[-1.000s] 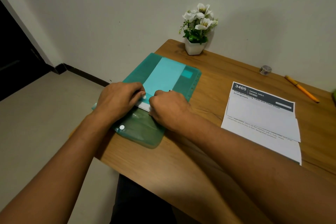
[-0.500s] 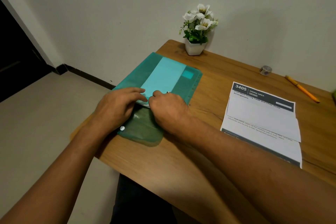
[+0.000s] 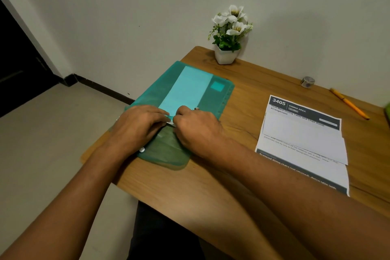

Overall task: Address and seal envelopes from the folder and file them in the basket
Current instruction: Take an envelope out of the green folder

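A translucent green plastic folder [image 3: 213,101] lies on the wooden table's left corner, its snap flap folded toward me. Envelopes [image 3: 187,91] show pale through its cover. My left hand [image 3: 137,126] rests on the folder's mouth, fingers reaching toward a white envelope edge [image 3: 171,123] that peeks out. My right hand [image 3: 196,126] is curled and pinches that edge beside the left fingertips. A white envelope [image 3: 301,139] lies on a printed sheet at the right. No basket is in view.
A printed sheet [image 3: 304,167] headed 3405 lies right of the folder. A yellow pen [image 3: 349,106] and a small tape roll [image 3: 307,81] sit near the back wall. A white flower pot [image 3: 226,55] stands at the back corner. The table's left edge [image 3: 92,154] is under my left wrist.
The folder has slid a little further onto the table and both hands moved with it. Less of the white envelope edge shows at the folder's mouth than one second ago.
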`<state>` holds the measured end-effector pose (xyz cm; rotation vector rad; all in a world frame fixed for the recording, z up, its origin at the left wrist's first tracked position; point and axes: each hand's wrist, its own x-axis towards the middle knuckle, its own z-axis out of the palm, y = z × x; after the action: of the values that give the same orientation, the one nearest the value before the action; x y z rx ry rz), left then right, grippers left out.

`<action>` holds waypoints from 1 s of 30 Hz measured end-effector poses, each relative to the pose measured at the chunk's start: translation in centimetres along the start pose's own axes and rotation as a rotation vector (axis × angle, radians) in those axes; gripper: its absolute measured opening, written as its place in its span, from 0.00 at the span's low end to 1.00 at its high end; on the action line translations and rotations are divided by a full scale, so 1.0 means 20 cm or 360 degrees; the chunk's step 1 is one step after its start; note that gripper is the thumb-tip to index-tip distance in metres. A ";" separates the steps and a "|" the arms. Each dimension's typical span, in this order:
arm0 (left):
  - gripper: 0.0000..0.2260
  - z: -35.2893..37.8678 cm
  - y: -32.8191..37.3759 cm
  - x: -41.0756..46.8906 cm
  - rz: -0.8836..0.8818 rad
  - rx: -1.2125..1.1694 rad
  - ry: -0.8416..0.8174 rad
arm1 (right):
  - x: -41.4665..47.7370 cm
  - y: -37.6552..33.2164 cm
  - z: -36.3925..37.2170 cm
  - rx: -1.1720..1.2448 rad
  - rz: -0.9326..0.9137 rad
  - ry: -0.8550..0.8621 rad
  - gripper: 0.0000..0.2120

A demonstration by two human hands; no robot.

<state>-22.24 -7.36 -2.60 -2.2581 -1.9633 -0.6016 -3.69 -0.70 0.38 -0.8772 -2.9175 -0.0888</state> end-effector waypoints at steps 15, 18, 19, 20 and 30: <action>0.05 -0.01 -0.03 0.02 -0.0350 -0.0309 -0.0029 | 0.01 0.01 -0.03 0.0319 0.0284 0.0026 0.11; 0.07 -0.01 -0.05 0.02 -0.0352 -0.0370 -0.0088 | 0.01 0.01 -0.04 0.0407 0.0352 0.0012 0.08; 0.09 -0.02 -0.06 0.02 -0.0345 -0.0404 -0.0119 | 0.02 0.02 -0.04 0.0428 0.0374 0.0007 0.08; 0.10 -0.03 -0.06 0.02 -0.0343 -0.0430 -0.0150 | 0.02 0.02 -0.04 0.0450 0.0398 0.0001 0.07; 0.08 -0.04 -0.07 0.05 -0.0474 -0.0515 -0.0227 | 0.02 0.04 -0.04 0.0614 0.0473 -0.0049 0.07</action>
<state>-23.59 -6.46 -1.85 -2.2471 -2.4584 -0.8674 -3.54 0.09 1.32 -1.2227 -2.6515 0.4926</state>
